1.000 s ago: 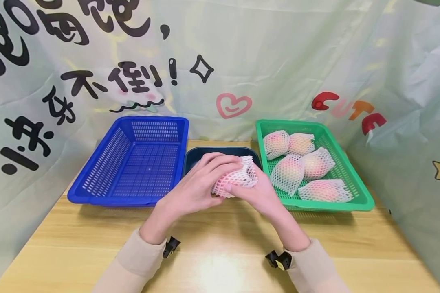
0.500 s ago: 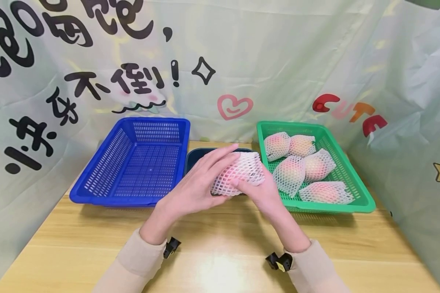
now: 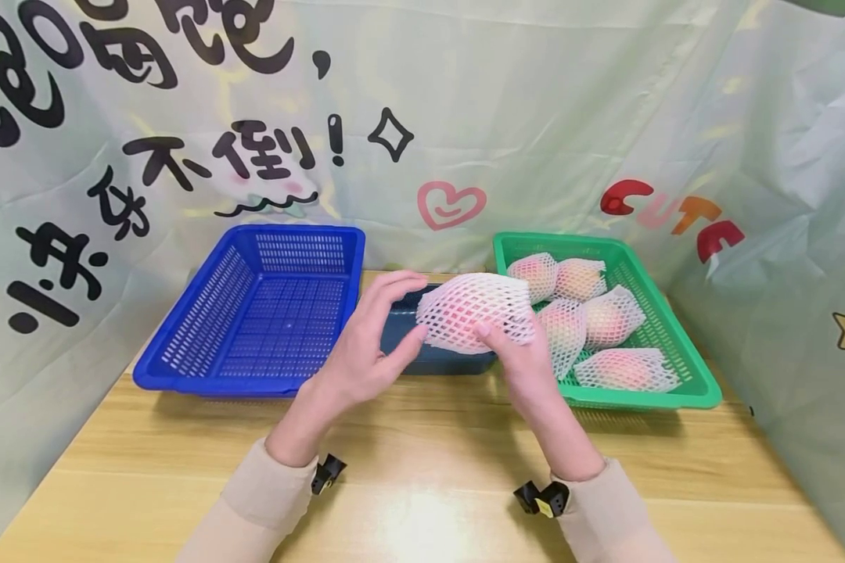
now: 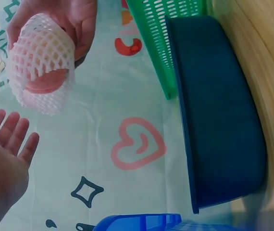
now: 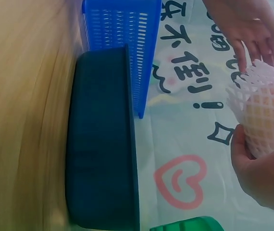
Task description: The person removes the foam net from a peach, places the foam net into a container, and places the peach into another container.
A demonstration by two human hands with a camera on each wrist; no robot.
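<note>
Right hand (image 3: 531, 363) grips the netted fruit (image 3: 472, 313), thumb on its near side, likely to steady it without squashing. Fruit's up above the dark bin (image 3: 440, 363) near the table's (image 3: 429, 469) back edge. Left hand (image 3: 359, 344) gapes wide just beside, not touching; one hand seems enough. Green basket (image 3: 693, 387), toward the back right corner, keeps five other fruits (image 3: 613, 317) from rolling.

The right hand (image 5: 266, 174) grips a net-wrapped fruit (image 5: 270, 113).
</note>
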